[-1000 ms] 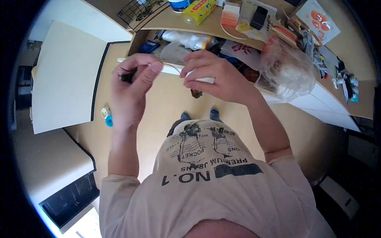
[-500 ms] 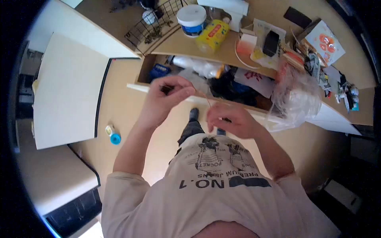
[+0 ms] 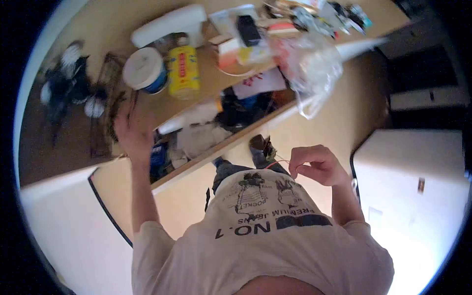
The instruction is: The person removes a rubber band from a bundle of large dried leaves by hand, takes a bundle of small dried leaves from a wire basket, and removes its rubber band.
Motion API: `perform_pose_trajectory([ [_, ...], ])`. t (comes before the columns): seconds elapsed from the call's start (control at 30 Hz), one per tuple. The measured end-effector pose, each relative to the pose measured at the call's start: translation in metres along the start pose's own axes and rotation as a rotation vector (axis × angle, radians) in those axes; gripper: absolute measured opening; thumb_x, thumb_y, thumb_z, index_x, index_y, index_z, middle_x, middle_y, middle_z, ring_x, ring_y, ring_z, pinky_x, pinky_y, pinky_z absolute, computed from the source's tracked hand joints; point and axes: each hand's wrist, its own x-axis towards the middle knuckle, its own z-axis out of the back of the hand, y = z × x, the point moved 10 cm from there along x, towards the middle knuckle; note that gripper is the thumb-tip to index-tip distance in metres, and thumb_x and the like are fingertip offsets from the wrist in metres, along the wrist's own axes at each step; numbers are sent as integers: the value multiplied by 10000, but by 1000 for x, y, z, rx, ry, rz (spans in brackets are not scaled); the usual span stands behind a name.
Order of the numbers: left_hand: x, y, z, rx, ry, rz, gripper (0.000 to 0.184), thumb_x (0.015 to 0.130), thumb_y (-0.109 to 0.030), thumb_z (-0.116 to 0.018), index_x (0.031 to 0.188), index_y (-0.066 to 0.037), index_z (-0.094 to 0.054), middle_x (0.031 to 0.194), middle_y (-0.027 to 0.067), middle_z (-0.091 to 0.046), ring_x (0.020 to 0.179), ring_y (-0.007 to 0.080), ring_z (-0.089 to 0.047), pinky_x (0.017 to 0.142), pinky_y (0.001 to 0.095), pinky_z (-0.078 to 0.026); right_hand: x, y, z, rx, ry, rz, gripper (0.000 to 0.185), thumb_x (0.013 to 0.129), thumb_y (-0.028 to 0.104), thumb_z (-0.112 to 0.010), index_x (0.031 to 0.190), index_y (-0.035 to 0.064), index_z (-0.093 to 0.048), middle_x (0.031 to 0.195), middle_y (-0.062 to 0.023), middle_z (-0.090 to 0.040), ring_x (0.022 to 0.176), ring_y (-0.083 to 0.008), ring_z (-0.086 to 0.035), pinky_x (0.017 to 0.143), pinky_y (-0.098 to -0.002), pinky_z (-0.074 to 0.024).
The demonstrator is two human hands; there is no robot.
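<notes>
My right hand (image 3: 318, 164) is closed in a pinch on a thin reddish cord (image 3: 279, 162), held in front of my shirt. The cord curves left toward a small dark bundle (image 3: 268, 149) above my shoe; whether they are joined I cannot tell. My left hand (image 3: 133, 130), blurred by motion, reaches to the front edge of the desk, beside a dark wire basket (image 3: 105, 81). Its fingers look stretched out and apart, with nothing visible in them. Near it stand a white tub with a blue label (image 3: 144, 71) and a yellow bottle (image 3: 184, 69).
An open drawer (image 3: 223, 152) below the desk holds plastic bags and a blue packet (image 3: 158, 160). A clear plastic bag (image 3: 317, 69) hangs over the desk edge. A black box-shaped item (image 3: 248, 30) and loose clutter lie farther back. A white cabinet (image 3: 413, 177) stands at right.
My left hand has left the cord and moved left to the desk edge, its fingers opening. My right hand has shifted right with the cord. The view has turned.
</notes>
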Motion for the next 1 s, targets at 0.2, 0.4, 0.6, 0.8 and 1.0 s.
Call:
perform_pose_trajectory([
  [0.2,-92,-224,-114,-1027,797,42,257,945,-153,-564,1158,-32,-643,1135,203,-651,1089,360,-603,960,391,-462,-92,5,24,121,-305,66,102,883,-33,-595,971,-34,-647,818,-138,-668,727,-232,-614,654,-343,-486],
  [0.4,-183,-408,-183,-1263,914,-323,391,1023,-275,-460,1305,-12,-527,1183,170,-654,1111,275,-609,932,363,-469,-187,-15,56,363,-571,211,158,954,12,-486,918,-64,-619,820,-159,-654,712,-205,-615,634,-307,-496],
  [0.6,-182,-517,-124,-1982,1576,504,490,1023,-418,-402,1240,-5,-552,1215,148,-635,1234,239,-547,1066,378,-352,-248,-83,138,98,-753,27,155,976,9,-515,963,-33,-664,962,-157,-666,869,-212,-642,747,-307,-519],
  [0.8,-151,-549,-97,-1553,1359,168,474,1029,-404,-430,1239,7,-541,1179,131,-642,1097,215,-626,938,354,-497,-207,-109,163,105,-275,69,171,938,106,-632,1037,-9,-712,1127,-143,-686,1009,-184,-635,906,-297,-501],
  [1.0,-103,-545,-73,-1472,1098,152,491,1041,-363,-384,1310,30,-503,1248,120,-612,1138,194,-572,1020,355,-402,-165,-38,187,86,-186,285,255,960,176,-602,1082,-24,-703,1048,-112,-720,988,-173,-657,910,-278,-502],
])
